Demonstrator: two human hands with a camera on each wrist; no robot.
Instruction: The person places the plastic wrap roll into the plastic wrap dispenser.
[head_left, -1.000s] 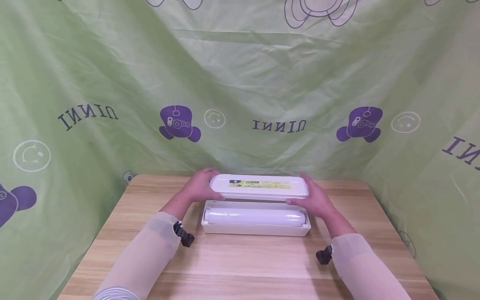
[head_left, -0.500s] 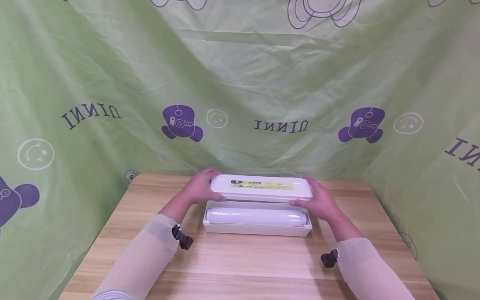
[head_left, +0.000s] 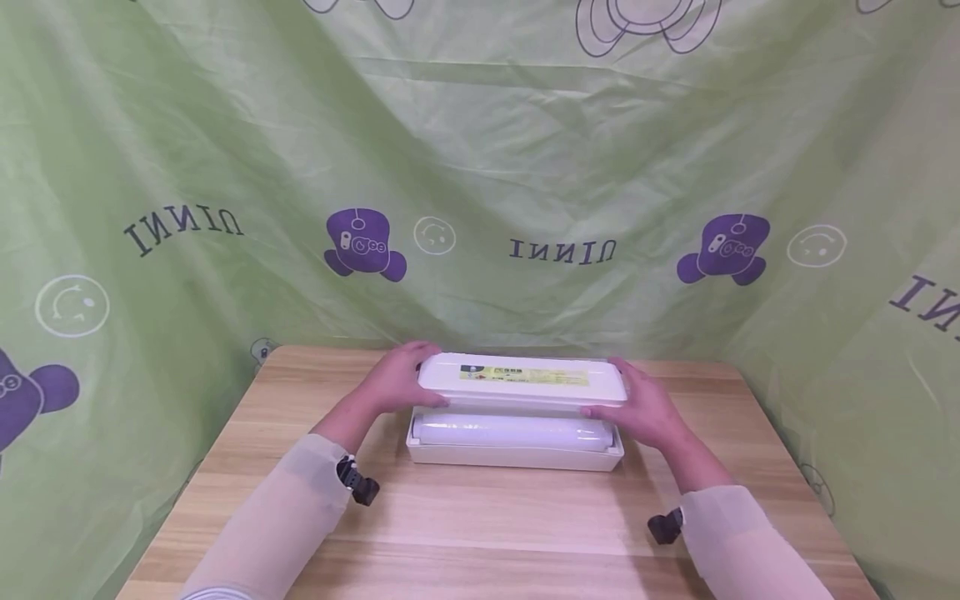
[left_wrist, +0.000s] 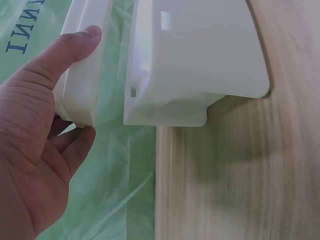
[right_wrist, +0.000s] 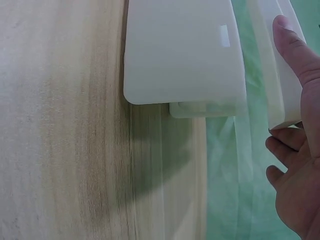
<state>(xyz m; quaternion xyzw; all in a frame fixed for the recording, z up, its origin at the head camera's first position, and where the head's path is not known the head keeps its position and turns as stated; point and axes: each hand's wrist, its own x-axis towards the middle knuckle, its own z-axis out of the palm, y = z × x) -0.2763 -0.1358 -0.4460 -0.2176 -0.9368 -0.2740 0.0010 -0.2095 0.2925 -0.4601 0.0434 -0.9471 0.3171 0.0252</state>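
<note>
A long white lid [head_left: 525,392] with a yellow label is held level over the back part of a white cling film box [head_left: 514,457]. My left hand [head_left: 393,383] grips its left end, thumb on the near side and fingers under and behind. At the other end, my right hand [head_left: 648,408] holds the lid the same way. Inside the open box lies a glossy white roll of cling film [head_left: 513,431], its back partly hidden by the lid. Both wrist views show a gap between the lid [left_wrist: 86,75] and the box [right_wrist: 185,50].
The box stands on a wood-grain table [head_left: 480,533], towards its back edge. A green printed curtain [head_left: 480,167] hangs close behind the table and along both sides. Small black cameras [head_left: 365,490] are strapped at the sleeved wrists.
The lid has come slightly down and nearer, now covering more of the box's back side. Both hands moved with it and kept their hold. The box has stayed in place.
</note>
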